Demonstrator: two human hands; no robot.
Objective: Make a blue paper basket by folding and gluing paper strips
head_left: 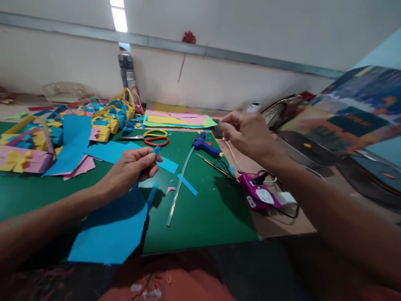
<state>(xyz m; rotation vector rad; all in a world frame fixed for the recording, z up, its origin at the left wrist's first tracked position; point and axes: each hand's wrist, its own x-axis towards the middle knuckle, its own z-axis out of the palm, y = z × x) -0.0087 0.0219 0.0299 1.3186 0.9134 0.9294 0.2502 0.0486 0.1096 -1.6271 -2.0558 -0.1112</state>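
Observation:
My left hand [138, 165] pinches a small folded piece of blue paper [157, 149] between thumb and fingers, above the green mat [200, 225]. Below that hand lies a larger blue paper sheet [109, 234] with clipped corners, near the mat's front edge. My right hand [246, 133] is raised at the right with its fingertips pressed together; whatever they hold, if anything, cannot be made out. Left of it a blue glue gun [205, 145] rests on the mat, a long clear glue stick [180, 188] sticking out of it. Scissors [155, 137] with yellow and red handles lie behind my left hand.
Several small paper baskets [28, 154] with bows stand at the left. Coloured paper sheets [178, 115] are stacked at the back. A purple power strip [258, 192] with cords sits at the right, near a pointed tool [216, 166]. Blue paper strips [188, 185] lie mid-mat.

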